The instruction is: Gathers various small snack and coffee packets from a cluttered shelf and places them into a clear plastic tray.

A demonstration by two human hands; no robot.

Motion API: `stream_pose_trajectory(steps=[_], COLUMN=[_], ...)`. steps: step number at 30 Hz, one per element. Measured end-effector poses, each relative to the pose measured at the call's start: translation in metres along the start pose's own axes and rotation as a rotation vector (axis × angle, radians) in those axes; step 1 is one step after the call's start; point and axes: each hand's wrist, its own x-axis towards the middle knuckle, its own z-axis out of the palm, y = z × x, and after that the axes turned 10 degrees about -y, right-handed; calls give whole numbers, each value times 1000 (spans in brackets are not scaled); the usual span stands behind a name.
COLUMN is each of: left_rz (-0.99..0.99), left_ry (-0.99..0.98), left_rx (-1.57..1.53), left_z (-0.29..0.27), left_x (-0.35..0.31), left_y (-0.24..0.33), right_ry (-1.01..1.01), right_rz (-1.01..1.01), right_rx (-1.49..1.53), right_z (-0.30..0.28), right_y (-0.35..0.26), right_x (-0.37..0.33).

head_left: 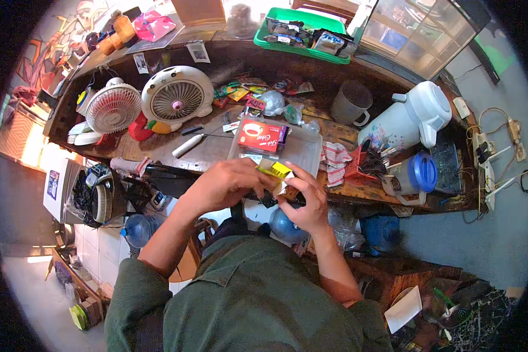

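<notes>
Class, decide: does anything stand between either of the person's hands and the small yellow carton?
Nothing visible does: the left hand and right hand both touch the small yellow carton; the red box lies beyond them.

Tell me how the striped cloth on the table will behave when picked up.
The striped cloth will probably hang floppy, since it lies in loose folds. It is likely light, as it looks thin and small. It seems unlikely to roll, lying crumpled rather than in a round bundle.

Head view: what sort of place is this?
Likely a household or small-shop work corner: a cluttered wooden counter with a white flask, a blue-lidded pitcher and desk fans.
</notes>
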Motion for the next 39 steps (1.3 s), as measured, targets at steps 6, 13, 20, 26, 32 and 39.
stream_pose_trajectory(steps=[6,13,20,26,32,39], left_rz=[-162,-194,-206,-429,-359,-459], left_ry=[244,190,231,440,566,339], left_rx=[111,-75,-12,138,340,-198], left_z=[10,4,19,43,29,28], left_x=[2,-1,10,23,25,17], left_y=[2,10,10,14,4,-9], right_ry=[10,24,-49,-16,-11,-138], right_rz=[-15,26,-28,-62,-3,-115], right_rx=[37,96,47,7,173,243], right_z=[5,6,11,11,9,10], right_y=[-1,0,-4,-5,-1,7], right_x=[3,2,5,9,7,15])
